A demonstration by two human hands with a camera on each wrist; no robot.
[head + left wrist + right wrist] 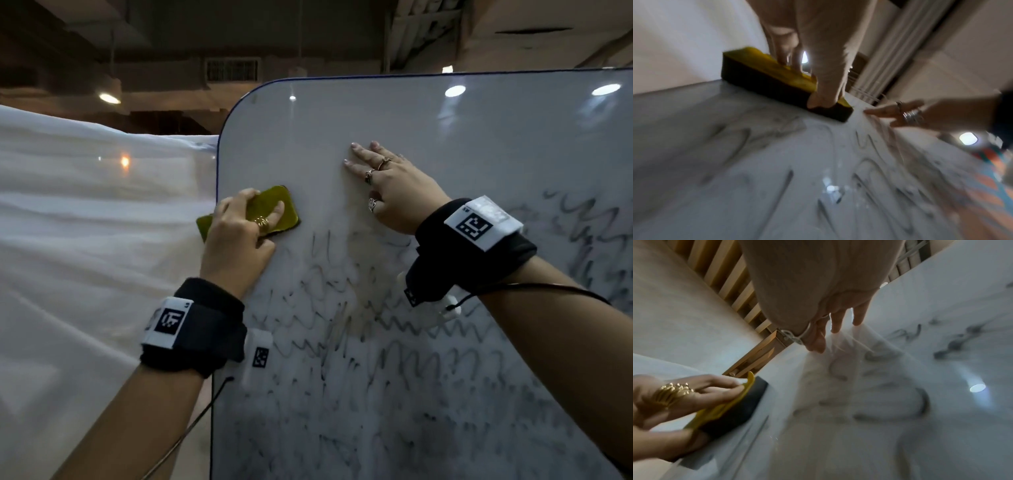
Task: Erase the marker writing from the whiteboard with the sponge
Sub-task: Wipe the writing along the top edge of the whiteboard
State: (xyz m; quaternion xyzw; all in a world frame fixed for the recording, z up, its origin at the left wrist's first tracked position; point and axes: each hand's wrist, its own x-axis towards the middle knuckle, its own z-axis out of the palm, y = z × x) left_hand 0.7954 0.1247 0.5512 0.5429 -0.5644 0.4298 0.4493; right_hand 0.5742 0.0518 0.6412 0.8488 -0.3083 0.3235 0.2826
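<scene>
The sponge [263, 214], yellow on the back and dark on the wiping face, lies flat against the whiteboard [445, 137] at its left edge, partly overhanging that edge. The left hand [236, 240] grips the sponge: fingers spread over the yellow back, thumb curled against the lower side. A gold ring sits on one finger.

The marker writing [394, 359], grey smeared scribbles, covers the lower and right parts of the board. The upper left area, above and beside the sponge, is wiped clean.

The right hand [390, 185] presses flat on the clean area to the right of the sponge, apart from it, fingers straight and slightly spread, holding nothing. It carries several silver rings.

Each wrist wears a black band [191, 329] with a coded tag. A white sheet [85, 240] hangs to the left of the board
</scene>
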